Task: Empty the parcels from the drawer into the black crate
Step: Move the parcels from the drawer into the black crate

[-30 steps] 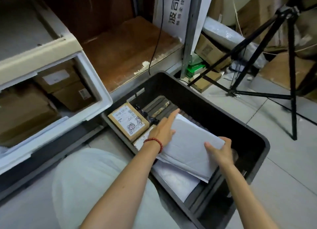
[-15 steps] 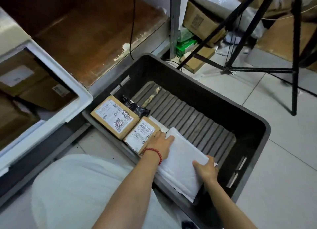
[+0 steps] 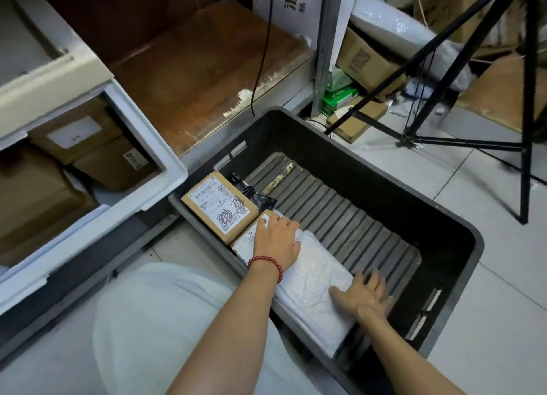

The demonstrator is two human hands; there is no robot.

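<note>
Pressing flat with spread fingers, right hand (image 3: 362, 298) seats white padded mailer (image 3: 313, 276) along the near wall of the black crate (image 3: 370, 169). Left hand (image 3: 276, 237), apparently also flat, rests on the mailer's far end, beside a labelled carton (image 3: 220, 206). Mailer likely light, soft and slick, so best pinched at an edge. Brown parcels (image 3: 77, 134) lie in the drawer (image 3: 174, 169) beyond.

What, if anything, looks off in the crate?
Nothing serious. A crumpled black bag lies loose behind the larger labelled box, and a yellowish scrap sits on the crate floor ribs. The white mailer lies along the near wall under the left hand and right hand, wrinkled.
</note>
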